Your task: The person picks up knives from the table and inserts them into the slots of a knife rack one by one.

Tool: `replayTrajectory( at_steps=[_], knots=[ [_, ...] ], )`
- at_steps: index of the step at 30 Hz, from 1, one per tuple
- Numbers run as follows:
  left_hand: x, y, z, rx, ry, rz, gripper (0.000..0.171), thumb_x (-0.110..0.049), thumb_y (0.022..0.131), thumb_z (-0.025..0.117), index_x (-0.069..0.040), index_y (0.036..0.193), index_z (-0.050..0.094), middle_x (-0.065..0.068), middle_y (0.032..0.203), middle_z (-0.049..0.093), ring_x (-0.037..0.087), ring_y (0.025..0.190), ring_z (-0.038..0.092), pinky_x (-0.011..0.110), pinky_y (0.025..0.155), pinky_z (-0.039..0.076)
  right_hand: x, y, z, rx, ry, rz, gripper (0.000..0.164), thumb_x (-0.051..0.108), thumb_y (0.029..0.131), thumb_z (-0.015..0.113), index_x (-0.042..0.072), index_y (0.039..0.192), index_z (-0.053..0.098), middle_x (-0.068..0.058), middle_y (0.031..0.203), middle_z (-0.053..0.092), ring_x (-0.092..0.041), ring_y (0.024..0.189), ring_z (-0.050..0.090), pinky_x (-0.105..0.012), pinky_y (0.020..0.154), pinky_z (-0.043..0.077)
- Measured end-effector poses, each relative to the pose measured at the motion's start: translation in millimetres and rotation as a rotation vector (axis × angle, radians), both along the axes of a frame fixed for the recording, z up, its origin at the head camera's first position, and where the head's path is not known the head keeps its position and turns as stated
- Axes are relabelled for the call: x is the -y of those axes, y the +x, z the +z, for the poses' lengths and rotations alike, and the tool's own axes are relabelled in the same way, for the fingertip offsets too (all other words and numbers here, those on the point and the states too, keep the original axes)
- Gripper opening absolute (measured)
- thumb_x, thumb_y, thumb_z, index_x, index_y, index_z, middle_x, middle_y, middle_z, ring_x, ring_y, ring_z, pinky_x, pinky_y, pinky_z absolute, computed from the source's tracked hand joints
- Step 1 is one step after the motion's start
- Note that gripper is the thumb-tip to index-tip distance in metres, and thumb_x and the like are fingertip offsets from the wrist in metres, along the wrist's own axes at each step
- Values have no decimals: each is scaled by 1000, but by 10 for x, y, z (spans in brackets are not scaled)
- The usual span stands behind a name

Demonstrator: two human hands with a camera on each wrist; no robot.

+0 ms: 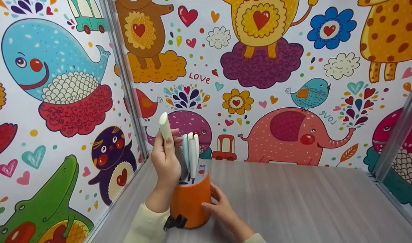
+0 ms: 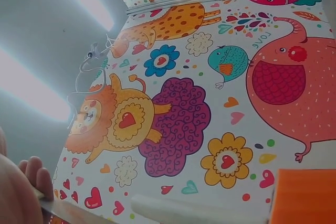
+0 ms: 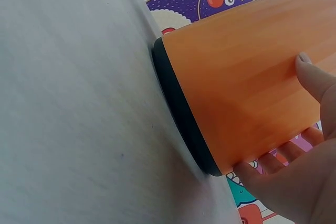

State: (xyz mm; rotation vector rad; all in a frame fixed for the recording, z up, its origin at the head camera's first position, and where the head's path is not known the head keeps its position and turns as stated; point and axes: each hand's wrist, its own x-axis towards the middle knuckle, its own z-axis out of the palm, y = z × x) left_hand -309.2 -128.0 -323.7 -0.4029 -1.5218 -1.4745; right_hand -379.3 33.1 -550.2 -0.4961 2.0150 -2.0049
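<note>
My left hand (image 1: pixel 164 162) grips the cream handle of a knife (image 1: pixel 165 123), raised at the left of an orange knife block (image 1: pixel 192 204). Its grey blade (image 1: pixel 183 163) slants down toward the block's top; whether the tip is still inside, I cannot tell. Several other knives with white and pale blue handles (image 1: pixel 193 152) stand upright in the block. My right hand (image 1: pixel 223 206) holds the block's right side. In the right wrist view, its thumb and fingers (image 3: pixel 315 80) curve round the orange wall, near the dark base (image 3: pixel 181 108). The left wrist view shows only part of the left hand (image 2: pixel 23 192).
The block stands on a grey wood-grain table (image 1: pixel 293 202). Patterned cartoon walls (image 1: pixel 199 67) close off the back and both sides, with metal strips (image 1: pixel 125 77) at the corners. A black strap (image 1: pixel 175 222) circles the left sleeve.
</note>
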Motion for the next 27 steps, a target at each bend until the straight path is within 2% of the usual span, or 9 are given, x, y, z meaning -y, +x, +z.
replayTrajectory(
  at_steps=[7, 10, 15, 18, 22, 27],
  knots=[
    [-8, -64, -61, -54, -24, 41, 25, -6, 105, 43, 1, 125, 55, 11, 112, 67, 26, 95, 68, 25, 93, 55, 8, 2, -19, -9, -17, -9, 79, 41, 88, 73, 22, 154, 33, -8, 158, 38, -33, 144, 36, -58, 115, 34],
    [-14, -89, -67, -55, -29, 48, 24, -6, 105, 43, 1, 124, 56, 11, 112, 67, 26, 95, 68, 25, 93, 55, 12, 1, -10, -7, -32, -11, 78, 39, 88, 73, 22, 153, 34, -8, 157, 39, -33, 144, 36, -59, 115, 33],
    [-2, -115, -89, -38, -32, 54, 24, -6, 104, 44, 1, 124, 55, 11, 112, 67, 19, 95, 68, 23, 94, 54, 18, 2, 11, 29, -23, -17, 78, 44, 86, 75, 28, 152, 36, -3, 157, 39, -30, 144, 36, -58, 116, 33],
    [11, -133, -98, -37, -40, 63, 25, -6, 105, 43, 2, 125, 55, 11, 112, 67, 21, 95, 68, 23, 94, 54, 25, 5, 23, 54, -17, -28, 81, 48, 84, 75, 31, 152, 35, -1, 158, 39, -29, 144, 36, -58, 116, 33],
    [11, -154, -123, -37, -50, 77, 24, -7, 105, 44, 0, 124, 56, 10, 111, 67, 25, 93, 68, 23, 94, 55, 19, 12, 24, 52, -11, -36, 85, 48, 84, 76, 28, 154, 31, -4, 159, 36, -31, 144, 35, -58, 116, 33],
    [-2, -166, -184, -38, -47, 93, 23, -7, 104, 45, -1, 123, 56, 13, 108, 68, 21, 91, 68, 24, 93, 55, 19, 22, 9, 39, -6, -31, 86, 46, 84, 76, 28, 154, 30, -4, 159, 36, -30, 145, 35, -58, 116, 32]
  ],
)
